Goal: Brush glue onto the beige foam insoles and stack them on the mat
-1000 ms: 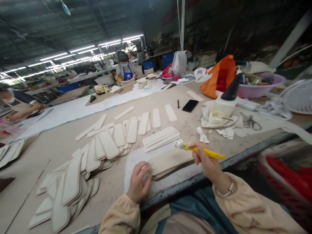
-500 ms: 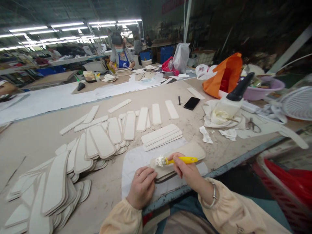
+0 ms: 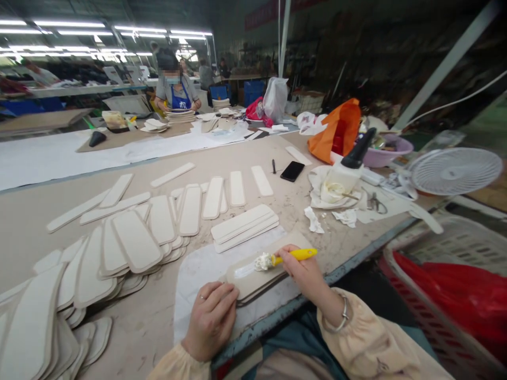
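My right hand [image 3: 303, 275] is closed round a yellow-handled glue brush [image 3: 283, 258]. Its white bristles rest on the top piece of a small stack of beige flat pieces [image 3: 257, 274] at the table's near edge, and a wet white streak runs left of the bristles. My left hand [image 3: 209, 319] lies on the left end of that stack, fingers curled and pressing it down. The stack sits on a white sheet [image 3: 202, 272].
Many rounded beige strips [image 3: 137, 240] fan out to the left, with a neat stack [image 3: 243, 224] just beyond. A glue pot [image 3: 340, 179], phone [image 3: 292, 171], scissors [image 3: 374, 200], fan [image 3: 455, 170] and orange bag [image 3: 336, 129] stand right. A red-lined basket [image 3: 455, 274] sits below. A co-worker [image 3: 174, 89] works far back.
My right hand brought the brush down from the air onto the top piece and drew it along, leaving a glue streak. The view has shifted right.
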